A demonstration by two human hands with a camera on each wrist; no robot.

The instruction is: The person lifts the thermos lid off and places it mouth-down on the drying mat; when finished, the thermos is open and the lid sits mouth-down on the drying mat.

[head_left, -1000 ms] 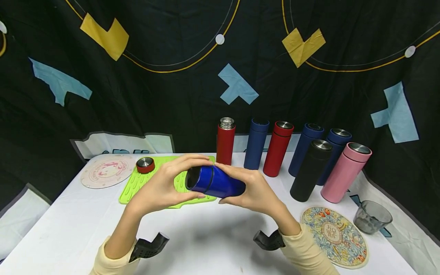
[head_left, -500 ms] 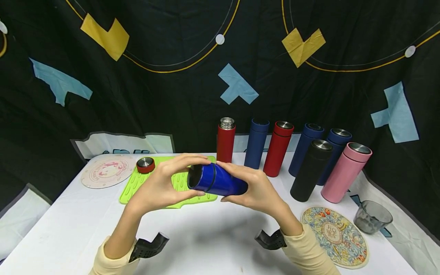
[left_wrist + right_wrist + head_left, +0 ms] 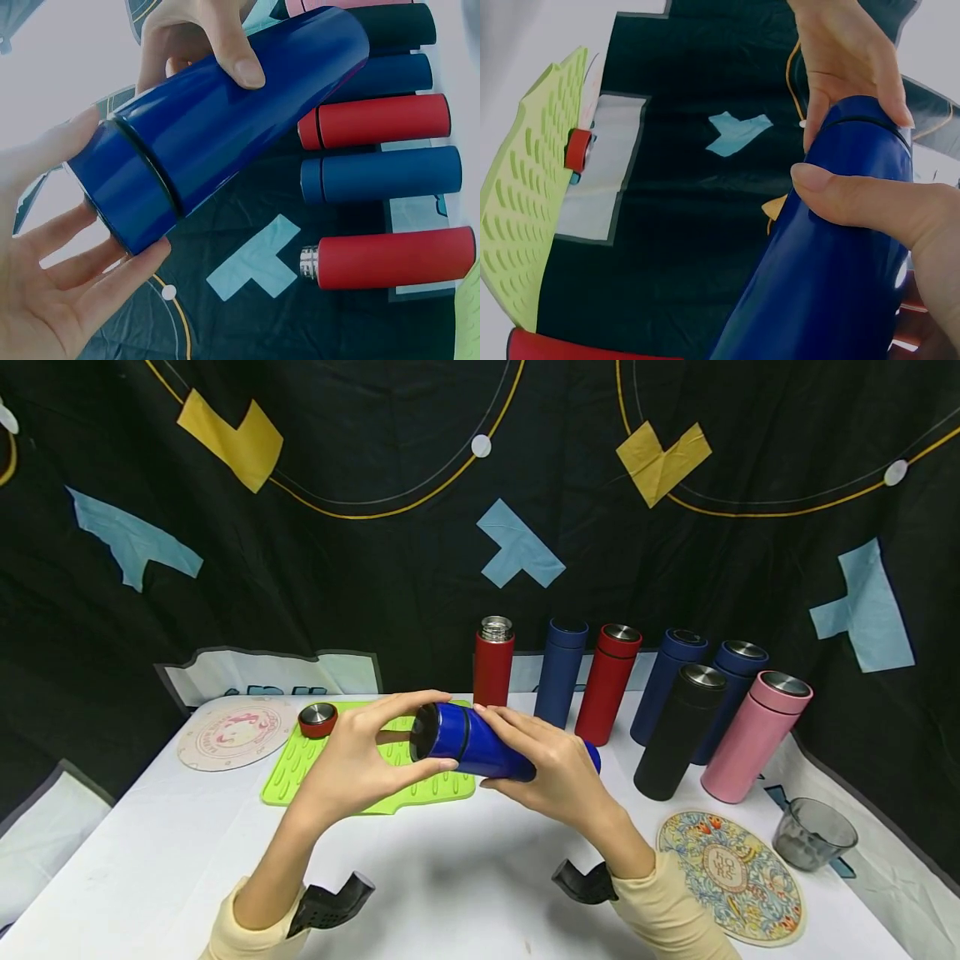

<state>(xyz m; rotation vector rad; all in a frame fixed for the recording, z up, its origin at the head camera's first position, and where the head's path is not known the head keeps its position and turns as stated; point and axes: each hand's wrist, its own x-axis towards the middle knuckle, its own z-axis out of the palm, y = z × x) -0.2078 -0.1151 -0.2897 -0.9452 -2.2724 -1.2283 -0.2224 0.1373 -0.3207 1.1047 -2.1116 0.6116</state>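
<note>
A glossy blue thermos flask (image 3: pixel 491 747) is held in the air, lying nearly sideways in front of the chest, its lid end to the left. The left hand (image 3: pixel 348 764) grips the blue lid (image 3: pixel 124 187), thumb on one side and fingers on the other. Around the flask's body curls the right hand (image 3: pixel 566 764), its thumb stretched along the surface in the right wrist view. A dark ring marks the seam between lid and body. Past the right hand the flask's base end shows.
Behind stand an uncapped red flask (image 3: pixel 492 664), a capped red one (image 3: pixel 606 689), several blue ones, a black flask (image 3: pixel 675 735) and a pink flask (image 3: pixel 753 739). A red lid (image 3: pixel 317 718) sits on a green mat (image 3: pixel 285 777). A glass cup (image 3: pixel 813 835) is beside a patterned placemat (image 3: pixel 690 835).
The flask has turned so that its lid end sits higher and its side faces the head view more. Its base end now shows beyond the right hand, whose fingers have shifted along the body.
</note>
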